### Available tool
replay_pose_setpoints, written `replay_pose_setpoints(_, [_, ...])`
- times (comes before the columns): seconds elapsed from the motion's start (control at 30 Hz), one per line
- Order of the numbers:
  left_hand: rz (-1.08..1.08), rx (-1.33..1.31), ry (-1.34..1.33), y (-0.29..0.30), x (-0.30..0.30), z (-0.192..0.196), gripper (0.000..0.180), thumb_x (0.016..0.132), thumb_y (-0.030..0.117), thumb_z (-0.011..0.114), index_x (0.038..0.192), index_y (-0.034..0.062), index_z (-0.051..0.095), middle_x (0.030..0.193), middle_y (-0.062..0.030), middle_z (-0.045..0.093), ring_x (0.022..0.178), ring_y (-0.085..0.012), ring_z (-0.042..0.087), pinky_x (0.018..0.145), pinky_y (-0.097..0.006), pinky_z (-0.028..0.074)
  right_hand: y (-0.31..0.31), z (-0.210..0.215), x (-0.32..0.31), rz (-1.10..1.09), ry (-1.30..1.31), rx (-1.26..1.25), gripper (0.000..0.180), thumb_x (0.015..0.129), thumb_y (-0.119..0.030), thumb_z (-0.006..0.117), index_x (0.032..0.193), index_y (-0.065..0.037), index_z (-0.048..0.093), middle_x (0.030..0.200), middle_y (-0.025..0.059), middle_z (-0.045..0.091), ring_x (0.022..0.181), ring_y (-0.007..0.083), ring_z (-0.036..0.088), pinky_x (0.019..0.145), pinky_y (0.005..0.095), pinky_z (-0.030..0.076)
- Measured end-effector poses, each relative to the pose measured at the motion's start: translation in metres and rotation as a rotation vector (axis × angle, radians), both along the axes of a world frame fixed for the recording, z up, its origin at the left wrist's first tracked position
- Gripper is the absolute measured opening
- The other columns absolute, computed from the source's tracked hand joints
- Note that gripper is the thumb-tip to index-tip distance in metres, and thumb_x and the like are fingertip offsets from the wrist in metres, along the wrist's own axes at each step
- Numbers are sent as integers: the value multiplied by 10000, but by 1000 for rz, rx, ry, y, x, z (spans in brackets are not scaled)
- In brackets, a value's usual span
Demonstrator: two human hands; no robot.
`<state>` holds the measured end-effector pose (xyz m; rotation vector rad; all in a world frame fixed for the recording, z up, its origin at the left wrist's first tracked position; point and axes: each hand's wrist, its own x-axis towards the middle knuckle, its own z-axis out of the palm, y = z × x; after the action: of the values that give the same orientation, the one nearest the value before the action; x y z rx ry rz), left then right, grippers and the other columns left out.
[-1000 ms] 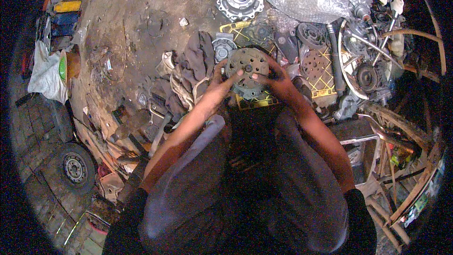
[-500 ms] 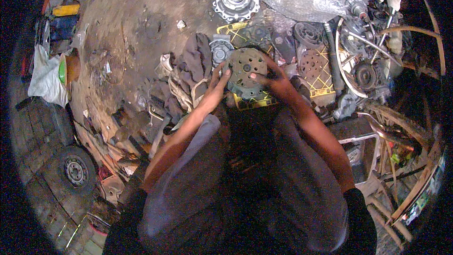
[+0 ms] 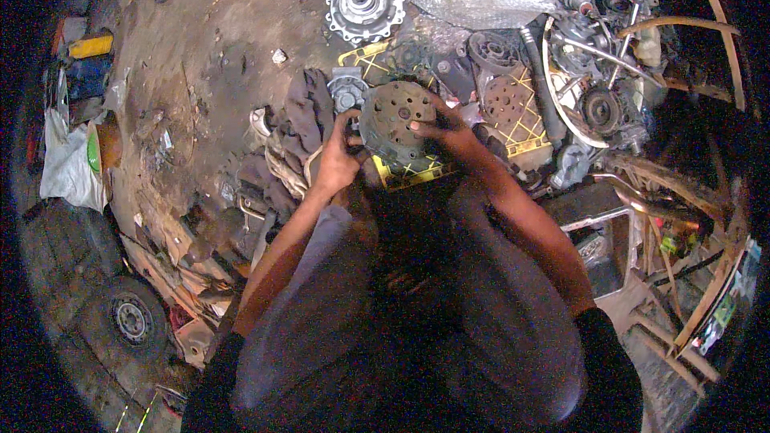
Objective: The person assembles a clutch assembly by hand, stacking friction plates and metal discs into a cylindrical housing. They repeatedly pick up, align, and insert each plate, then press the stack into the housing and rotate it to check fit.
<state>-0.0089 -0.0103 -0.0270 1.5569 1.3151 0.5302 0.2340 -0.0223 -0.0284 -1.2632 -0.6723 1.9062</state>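
A round, brown metal disc with several holes (image 3: 397, 116) is held up between my hands, its drilled face toward me and a thicker rim showing below. My left hand (image 3: 340, 156) grips its left edge with bent fingers. On the other side, my right hand (image 3: 451, 135) wraps the right edge, its thumb lying on the face. Fingers behind the disc are hidden. Under it lies a yellow crate-like grid (image 3: 397, 178), partly covered. Just beyond my left hand sits a small grey metal housing (image 3: 346, 90).
A silver toothed-edge hub (image 3: 365, 6) lies farther off. Another drilled disc (image 3: 505, 103) rests on yellow grid at right. Dark cloth (image 3: 305, 116) is heaped at left. Metal rods and parts (image 3: 601, 64) crowd the right, near a grey metal box (image 3: 605, 248). A wheel (image 3: 131, 318) stands lower left.
The whole view has shifted, so the floor things sit farther left. My left thumb has left the disc's face, and that hand now grips the edge. The disc looks slightly turned.
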Motion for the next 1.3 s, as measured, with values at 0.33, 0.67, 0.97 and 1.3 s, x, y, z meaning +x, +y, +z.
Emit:
replay_pose_setpoints(0.33, [-182,155,275,-8,-16,-33,335,766,74,699,1090,38,623,911,-225,678,835,-418,651,735,-468,522,-13,-17,14,-23,1,23,629,799,-183,771,1353,-87,491,1210,73,589,1119,198,541,949,333,458])
replay_pose_setpoints(0.67, [-449,42,673,-18,-21,-44,300,788,204,680,1060,79,679,952,-218,669,892,-410,637,769,-499,516,-15,29,0,149,-462,328,914,743,-361,818,1476,-151,313,1343,145,433,1202,277,472,1020,408,400])
replay_pose_setpoints(0.97, [-345,150,487,-14,-23,-49,256,846,180,629,1071,81,696,1210,-203,606,1015,-407,612,867,-487,503,-16,-20,-6,178,-852,558,1149,618,-448,882,1515,-163,223,1472,249,224,1352,433,262,1113,531,268])
replay_pose_setpoints(1.3, [-381,25,735,4,-31,-30,271,787,62,609,1046,76,686,999,-213,671,861,-414,654,772,-489,531,-3,12,7,26,-473,377,920,720,-209,844,1478,-104,334,1474,160,381,1355,284,364,1126,393,295])
